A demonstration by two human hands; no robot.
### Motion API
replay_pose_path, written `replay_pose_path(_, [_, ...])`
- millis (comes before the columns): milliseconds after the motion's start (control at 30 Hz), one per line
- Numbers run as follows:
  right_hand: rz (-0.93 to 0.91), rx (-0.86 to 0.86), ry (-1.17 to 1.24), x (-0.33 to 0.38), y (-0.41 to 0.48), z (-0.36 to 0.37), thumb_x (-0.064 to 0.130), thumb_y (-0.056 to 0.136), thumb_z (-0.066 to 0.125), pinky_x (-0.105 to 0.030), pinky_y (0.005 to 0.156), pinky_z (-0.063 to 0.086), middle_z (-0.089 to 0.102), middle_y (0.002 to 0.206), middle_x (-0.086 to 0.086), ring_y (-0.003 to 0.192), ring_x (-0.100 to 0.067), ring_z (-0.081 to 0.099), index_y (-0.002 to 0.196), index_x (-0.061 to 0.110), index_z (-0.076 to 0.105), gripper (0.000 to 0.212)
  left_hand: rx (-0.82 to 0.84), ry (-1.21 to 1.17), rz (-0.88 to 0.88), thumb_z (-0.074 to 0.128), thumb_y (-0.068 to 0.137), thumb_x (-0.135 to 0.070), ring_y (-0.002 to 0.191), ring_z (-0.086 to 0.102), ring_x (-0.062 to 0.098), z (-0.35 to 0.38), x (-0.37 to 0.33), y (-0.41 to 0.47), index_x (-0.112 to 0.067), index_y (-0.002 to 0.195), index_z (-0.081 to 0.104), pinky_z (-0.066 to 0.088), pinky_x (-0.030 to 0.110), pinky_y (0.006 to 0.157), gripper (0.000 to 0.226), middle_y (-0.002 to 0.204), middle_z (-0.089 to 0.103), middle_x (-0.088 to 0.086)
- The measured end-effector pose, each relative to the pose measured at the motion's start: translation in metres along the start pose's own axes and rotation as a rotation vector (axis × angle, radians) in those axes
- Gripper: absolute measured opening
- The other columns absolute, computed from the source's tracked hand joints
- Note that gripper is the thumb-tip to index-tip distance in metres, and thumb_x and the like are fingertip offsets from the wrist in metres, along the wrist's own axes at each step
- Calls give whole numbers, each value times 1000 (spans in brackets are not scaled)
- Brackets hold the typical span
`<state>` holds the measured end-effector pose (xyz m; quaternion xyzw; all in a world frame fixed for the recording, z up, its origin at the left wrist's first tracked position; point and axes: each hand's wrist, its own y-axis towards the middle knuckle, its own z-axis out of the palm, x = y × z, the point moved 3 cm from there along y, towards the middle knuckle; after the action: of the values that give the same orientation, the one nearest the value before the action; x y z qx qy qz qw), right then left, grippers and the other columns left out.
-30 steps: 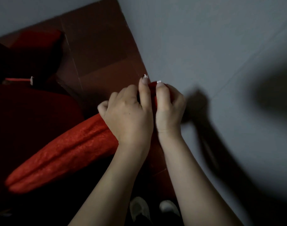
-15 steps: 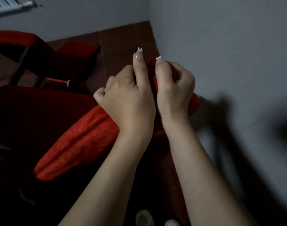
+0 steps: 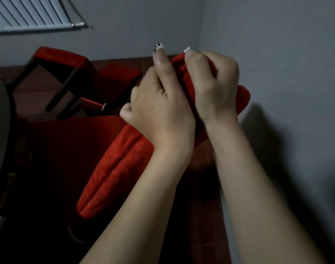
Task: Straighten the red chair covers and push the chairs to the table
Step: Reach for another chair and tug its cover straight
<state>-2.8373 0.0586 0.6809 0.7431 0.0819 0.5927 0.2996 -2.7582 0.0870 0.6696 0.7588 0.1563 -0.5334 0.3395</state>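
By the grey wall (image 3: 280,44), left hand (image 3: 159,115) and right hand (image 3: 214,88) grip the red chair cover (image 3: 121,168) (fingers curled round it).

- The left grip (image 3: 159,111) is clutching the top end of the red chair cover (image 3: 113,168), with its fingers curling into the fabric and its thumb sticking straight up.
- The right grip (image 3: 214,86) is bunching the same cover just beside the left, with its thumb pressing on the cloth.
- The cover is stretching over a chair back that is slanting down toward the lower left, and a long crease is running along it.
- A second red-covered chair (image 3: 62,60) is sitting tilted behind, near the grey wall (image 3: 277,54), with its dark legs showing.
- A slatted blind (image 3: 25,14) is hanging at the upper left.
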Motion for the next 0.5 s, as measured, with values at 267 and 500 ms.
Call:
replay_pose_path(267, [-61, 88, -134, 38, -18, 21, 49, 79, 35, -55, 77, 44, 52, 53, 7, 63, -20, 54, 57, 5, 58, 54, 81, -27, -11, 13, 85, -57, 71, 55, 12, -46, -2, 3, -32, 64, 39, 37, 50, 98, 42, 60, 47, -12])
replay_pose_path(500, [-153, 168, -279, 62, -45, 41, 53, 82, 27, -45, 89, 38, 61, 67, 7, 73, -15, 59, 69, 10, 62, 57, 106, -58, 7, 19, 84, -60, 64, 54, 13, -90, 5, 4, -14, 77, 53, 46, 54, 85, 58, 61, 52, -9])
